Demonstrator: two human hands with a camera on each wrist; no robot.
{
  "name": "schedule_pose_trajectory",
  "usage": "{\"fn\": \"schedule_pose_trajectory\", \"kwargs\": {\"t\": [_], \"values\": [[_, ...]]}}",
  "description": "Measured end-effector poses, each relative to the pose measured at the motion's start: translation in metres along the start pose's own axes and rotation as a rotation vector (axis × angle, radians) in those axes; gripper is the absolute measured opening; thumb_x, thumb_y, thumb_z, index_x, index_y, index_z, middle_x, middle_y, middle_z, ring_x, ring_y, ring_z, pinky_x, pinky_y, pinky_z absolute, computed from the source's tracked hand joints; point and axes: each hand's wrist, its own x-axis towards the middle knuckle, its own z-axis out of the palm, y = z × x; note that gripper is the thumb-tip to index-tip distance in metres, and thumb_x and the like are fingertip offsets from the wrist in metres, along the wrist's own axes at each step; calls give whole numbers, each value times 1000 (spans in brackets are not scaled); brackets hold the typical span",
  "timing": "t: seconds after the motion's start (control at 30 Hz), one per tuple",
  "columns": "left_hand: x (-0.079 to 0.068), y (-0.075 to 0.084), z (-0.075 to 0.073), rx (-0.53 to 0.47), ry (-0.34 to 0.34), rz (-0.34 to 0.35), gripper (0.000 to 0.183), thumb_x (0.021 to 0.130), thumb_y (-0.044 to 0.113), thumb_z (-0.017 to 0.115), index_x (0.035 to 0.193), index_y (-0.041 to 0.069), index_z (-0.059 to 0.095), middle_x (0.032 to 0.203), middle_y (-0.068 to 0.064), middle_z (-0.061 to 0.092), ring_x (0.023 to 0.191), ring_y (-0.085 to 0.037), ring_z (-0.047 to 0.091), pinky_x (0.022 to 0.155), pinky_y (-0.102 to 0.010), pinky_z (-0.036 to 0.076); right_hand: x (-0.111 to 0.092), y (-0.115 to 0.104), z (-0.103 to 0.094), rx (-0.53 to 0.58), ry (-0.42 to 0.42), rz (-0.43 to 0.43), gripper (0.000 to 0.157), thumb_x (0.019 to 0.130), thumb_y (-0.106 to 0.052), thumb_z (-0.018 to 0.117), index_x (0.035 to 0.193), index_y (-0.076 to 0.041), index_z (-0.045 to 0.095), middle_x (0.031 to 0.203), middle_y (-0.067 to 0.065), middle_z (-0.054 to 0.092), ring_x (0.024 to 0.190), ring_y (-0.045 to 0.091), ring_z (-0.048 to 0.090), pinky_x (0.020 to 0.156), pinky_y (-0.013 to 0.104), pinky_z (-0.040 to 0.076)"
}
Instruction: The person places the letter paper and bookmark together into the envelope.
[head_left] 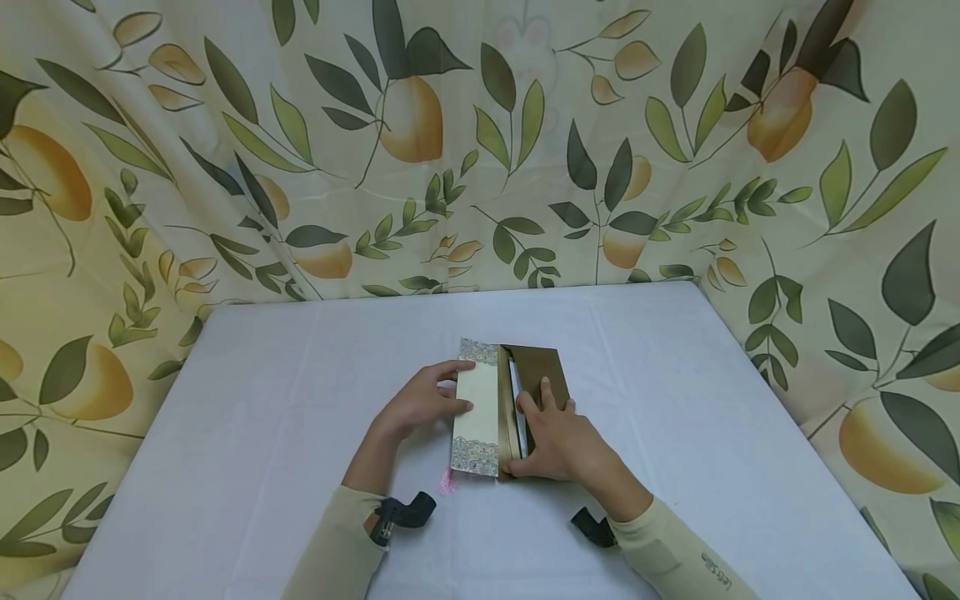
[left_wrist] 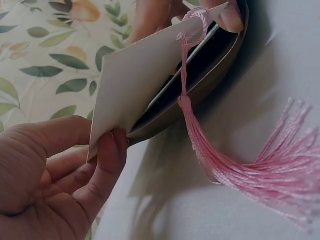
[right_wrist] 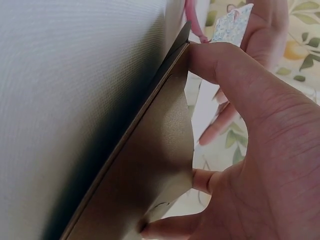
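Observation:
A cream card [head_left: 477,408] with flowered bands at both ends lies at the mouth of a brown paper envelope [head_left: 542,364]. A pink tassel [left_wrist: 225,160] hangs from a corner of the card. My left hand [head_left: 426,400] pinches the card's left edge between thumb and fingers. With thumb and fingers spread, my right hand [head_left: 558,437] grips the envelope across its mouth, which bows apart. Inside the opening a pale sheet edge [head_left: 518,417] shows. In the right wrist view the thumb [right_wrist: 215,60] presses one end of the envelope's mouth, and fingertips touch its face farther along.
A white cloth covers the table [head_left: 300,375]. Behind it and at both sides hangs a curtain [head_left: 465,217] printed with fruit and leaves. A black wrist strap with camera [head_left: 408,510] sits on the left arm, another camera [head_left: 592,527] on the right.

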Motion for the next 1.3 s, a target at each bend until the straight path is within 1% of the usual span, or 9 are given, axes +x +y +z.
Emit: {"fn": "schedule_pose_trajectory", "kwargs": {"t": [0.23,0.4,0.53,0.63,0.73,0.83,1.07,1.2,1.3], "values": [[0,0,5,-5,3,17,68,87,-4,76,150,5,53,130,-21,57,95,-24,71,72,-34,56,-1,-1,-1,9,-7,-7,85,75,-61,84,133,-12,45,157,41,24,120,73,45,69,61,56],[1,-1,6,18,13,17,68,87,-2,77,150,7,54,129,-19,58,92,-22,71,69,-33,55,-1,-2,-1,10,-7,-6,85,75,-60,84,133,-12,46,157,41,24,119,72,45,68,59,56],[0,1,6,29,14,17,67,87,-1,78,149,9,55,124,-16,60,91,-21,71,70,-34,55,0,-1,0,5,-3,-6,87,74,-60,84,134,-12,45,157,41,26,119,71,46,68,59,56],[0,1,5,26,3,17,66,88,-1,77,150,10,55,115,-16,66,87,-21,71,68,-35,54,0,0,0,2,-1,-7,88,74,-61,84,135,-11,45,157,41,26,119,72,46,68,60,56],[0,1,5,15,-12,15,66,89,-1,77,150,10,54,112,-15,69,85,-21,71,68,-35,54,-1,0,0,0,-2,-10,88,75,-61,84,135,-10,44,157,41,25,119,72,46,68,60,56],[1,0,5,4,-21,16,67,89,-1,76,151,10,53,115,-15,69,89,-22,72,71,-36,55,-1,-1,0,-1,-5,-11,88,75,-60,84,136,-10,44,157,41,25,119,72,46,69,60,56],[1,0,7,4,-16,23,66,89,-2,76,150,11,54,125,-18,63,96,-24,72,74,-36,57,0,-1,0,-7,-11,-13,88,76,-60,84,137,-10,43,157,41,24,119,72,45,69,60,57],[1,0,8,8,-15,24,65,90,-2,75,150,10,54,129,-20,60,97,-25,72,74,-36,57,0,-1,-1,-2,-15,-16,88,76,-59,84,137,-10,43,157,42,23,119,73,45,69,60,57],[1,1,9,7,-10,20,65,90,-1,75,150,10,54,127,-20,62,94,-24,72,73,-36,57,-1,-1,-1,0,-16,-16,88,77,-58,84,138,-9,44,158,41,23,119,73,45,71,62,56]]}}
